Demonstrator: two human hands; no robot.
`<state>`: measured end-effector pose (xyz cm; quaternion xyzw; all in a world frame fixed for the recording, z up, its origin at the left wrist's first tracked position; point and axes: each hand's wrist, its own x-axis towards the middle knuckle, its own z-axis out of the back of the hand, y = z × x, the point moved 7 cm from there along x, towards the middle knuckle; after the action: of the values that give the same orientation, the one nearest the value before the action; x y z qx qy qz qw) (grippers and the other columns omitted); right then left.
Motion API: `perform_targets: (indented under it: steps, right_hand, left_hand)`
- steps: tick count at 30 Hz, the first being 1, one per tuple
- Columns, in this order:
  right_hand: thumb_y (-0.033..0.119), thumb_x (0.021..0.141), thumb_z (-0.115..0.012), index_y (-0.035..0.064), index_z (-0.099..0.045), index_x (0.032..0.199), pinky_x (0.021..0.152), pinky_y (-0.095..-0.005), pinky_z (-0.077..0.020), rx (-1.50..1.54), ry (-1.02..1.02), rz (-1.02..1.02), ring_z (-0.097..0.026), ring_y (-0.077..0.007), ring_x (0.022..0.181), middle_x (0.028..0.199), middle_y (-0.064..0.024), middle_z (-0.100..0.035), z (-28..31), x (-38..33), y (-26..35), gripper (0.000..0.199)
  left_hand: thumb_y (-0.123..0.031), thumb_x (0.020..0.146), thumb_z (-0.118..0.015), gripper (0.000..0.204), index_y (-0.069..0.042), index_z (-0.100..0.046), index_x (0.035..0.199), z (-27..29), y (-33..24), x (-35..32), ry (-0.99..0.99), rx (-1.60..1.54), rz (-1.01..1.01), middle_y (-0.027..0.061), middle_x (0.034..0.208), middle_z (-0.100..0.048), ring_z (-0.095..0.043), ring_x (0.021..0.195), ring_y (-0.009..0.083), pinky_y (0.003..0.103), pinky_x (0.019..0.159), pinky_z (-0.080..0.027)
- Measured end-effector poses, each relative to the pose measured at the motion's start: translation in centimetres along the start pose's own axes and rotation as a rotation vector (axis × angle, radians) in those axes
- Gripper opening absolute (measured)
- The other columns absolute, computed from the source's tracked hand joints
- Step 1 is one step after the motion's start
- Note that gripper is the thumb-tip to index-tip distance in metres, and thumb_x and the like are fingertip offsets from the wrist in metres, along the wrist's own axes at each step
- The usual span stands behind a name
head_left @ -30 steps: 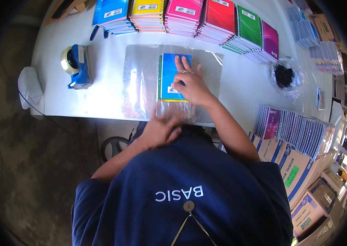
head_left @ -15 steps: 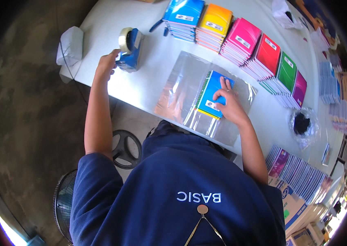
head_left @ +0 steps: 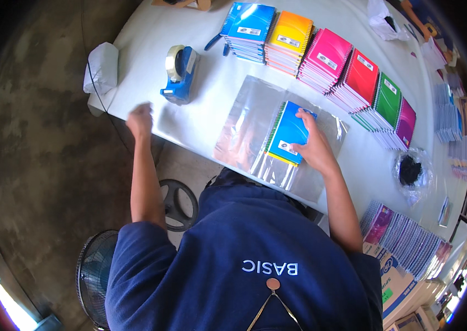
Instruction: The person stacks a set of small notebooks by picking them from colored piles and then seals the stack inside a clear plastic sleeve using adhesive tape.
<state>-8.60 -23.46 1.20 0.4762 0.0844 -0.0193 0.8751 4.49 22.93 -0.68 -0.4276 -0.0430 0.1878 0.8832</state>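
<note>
- My right hand [head_left: 311, 148] lies flat with its fingers [head_left: 303, 117] spread out, pressing down on a blue notebook [head_left: 287, 132].
- The blue notebook sits on top of a small stack of notebooks inside a clear plastic bag [head_left: 244, 124], near the front edge of the white table [head_left: 211, 71].
- The bag lies flat, and its empty part spreads out to the left of the notebook.
- My left hand [head_left: 140, 118] is curled in a loose fist at the front left edge of the table. It looks blurry, so I cannot tell if it holds anything.
- A blue tape holder [head_left: 180, 73] with a roll of tape stands near my left hand, a little further back on the table.
- Behind the bag I see a row of notebook piles [head_left: 321, 60]: blue, yellow, pink, red, green and purple.
- A white bundle [head_left: 101, 67] hangs at the left corner of the table.
- A small clear bag with something black in it [head_left: 410, 170] lies to the right.
</note>
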Motion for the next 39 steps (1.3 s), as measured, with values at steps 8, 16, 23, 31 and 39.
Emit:
perform_targets:
  steps: [8,16,23,31,39]
  right_hand:
    - [0.010,0.060,-0.080,0.0111,-0.030,0.136,0.097,-0.0422,-0.0393,-0.112,-0.034,0.017,-0.047,-0.0354,0.118,0.132,-0.0171,-0.046,0.8,0.6,0.1,0.091]
    - [0.032,0.064,-0.080,0.0070,-0.012,0.144,0.109,-0.0548,-0.0072,-0.229,-0.270,0.036,-0.017,-0.0368,0.138,0.146,-0.0246,-0.022,2.4,-1.1,-0.4,0.108]
    - [0.036,0.084,-0.065,0.0019,-0.009,0.142,0.109,-0.0430,-0.0153,0.911,-0.332,0.088,-0.018,-0.0311,0.136,0.142,-0.0231,-0.021,-2.3,-2.3,-3.9,0.087]
    - [0.015,0.083,-0.064,0.0028,-0.033,0.128,0.090,-0.0329,-0.0427,0.851,-0.560,0.181,-0.052,-0.0194,0.106,0.119,-0.0135,-0.048,0.0,-0.7,-0.1,0.055]
    - [0.013,0.085,-0.058,0.0000,-0.041,0.124,0.092,-0.0315,-0.0398,0.596,-0.747,0.276,-0.050,-0.0176,0.104,0.113,-0.0117,-0.051,1.0,-1.3,1.3,0.044]
  left_hand:
    - [-0.035,0.083,-0.062,0.033,-0.004,-0.072,0.086,-21.9,-21.5,-18.1,1.268,0.057,-0.315,0.0072,0.079,-0.069,-0.063,0.068,0.0144,0.027,0.059,-0.048]
    - [-0.054,0.070,-0.071,0.058,-0.005,-0.067,0.100,-22.1,-18.3,-11.8,0.906,0.859,-0.765,0.0170,0.102,-0.064,-0.059,0.101,0.0303,0.040,0.088,-0.045]
    - [-0.045,0.095,-0.042,0.067,-0.003,-0.022,0.143,-23.7,-15.0,-20.7,0.951,-0.355,-0.380,0.0184,0.147,-0.023,-0.026,0.134,0.0298,0.039,0.109,-0.020]
    - [-0.018,0.089,-0.056,0.060,0.004,-0.026,0.137,-22.1,-18.9,-21.3,0.691,-0.695,-0.435,0.0176,0.129,-0.038,-0.041,0.119,0.0244,0.035,0.100,-0.033]
    - [-0.011,0.093,-0.049,0.050,0.003,-0.029,0.137,-21.2,-18.5,-21.2,0.579,-0.595,-0.619,0.0162,0.134,-0.039,-0.044,0.120,0.0227,0.033,0.097,-0.039]
